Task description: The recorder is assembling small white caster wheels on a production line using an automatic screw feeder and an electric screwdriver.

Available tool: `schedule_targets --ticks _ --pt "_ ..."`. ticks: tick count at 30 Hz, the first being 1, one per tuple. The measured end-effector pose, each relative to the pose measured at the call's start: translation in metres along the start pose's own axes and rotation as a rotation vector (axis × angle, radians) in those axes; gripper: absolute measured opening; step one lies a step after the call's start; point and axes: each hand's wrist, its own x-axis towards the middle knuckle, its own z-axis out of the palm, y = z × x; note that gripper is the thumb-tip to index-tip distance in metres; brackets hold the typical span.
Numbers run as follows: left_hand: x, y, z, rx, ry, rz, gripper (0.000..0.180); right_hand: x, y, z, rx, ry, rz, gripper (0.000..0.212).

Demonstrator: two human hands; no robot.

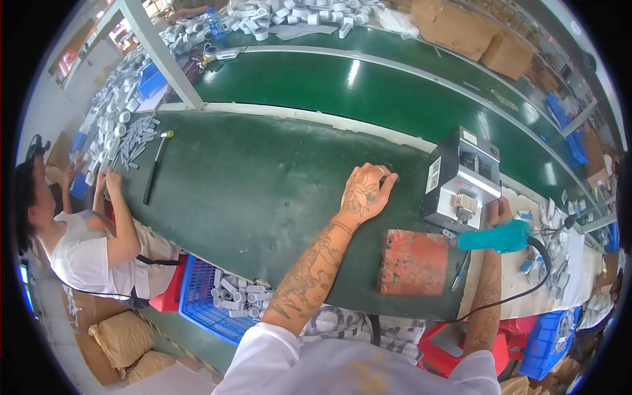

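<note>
My left hand (368, 192) rests on the green worktop (263, 191), fingers curled under and thumb toward the right. Whatever those fingers may hold is hidden. To its right stands a small grey and black bench machine (431, 194) with an open front and a metal fixture. Beside the machine's lower right side is my right hand (499, 210), its fingers mostly out of sight. A teal electric screwdriver (497, 238) with a black cable crosses in front of my right wrist. Below the machine lies a worn red block or plate (413, 263), with a thin pen-like tool (461, 271) next to it.
A hammer (155, 168) lies at the worktop's left, near piled grey plastic parts (136, 139) and a co-worker (92, 250). Blue crates (197, 289) flank me below the edge. Small parts (559, 257) cover the right side. A green conveyor (296, 82) runs behind.
</note>
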Motion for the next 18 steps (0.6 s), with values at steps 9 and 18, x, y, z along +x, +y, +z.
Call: schedule_targets --ticks 9,18 --pt "0.005 0.007 -0.003 0.061 -0.047 -0.063 0.032 -0.008 -0.033 0.012 -0.112 0.018 0.015 0.028" --pt "0.005 0.001 0.001 -0.123 0.007 -0.028 0.018 -0.013 -0.048 0.013 -0.13 -0.07 0.032 0.025"
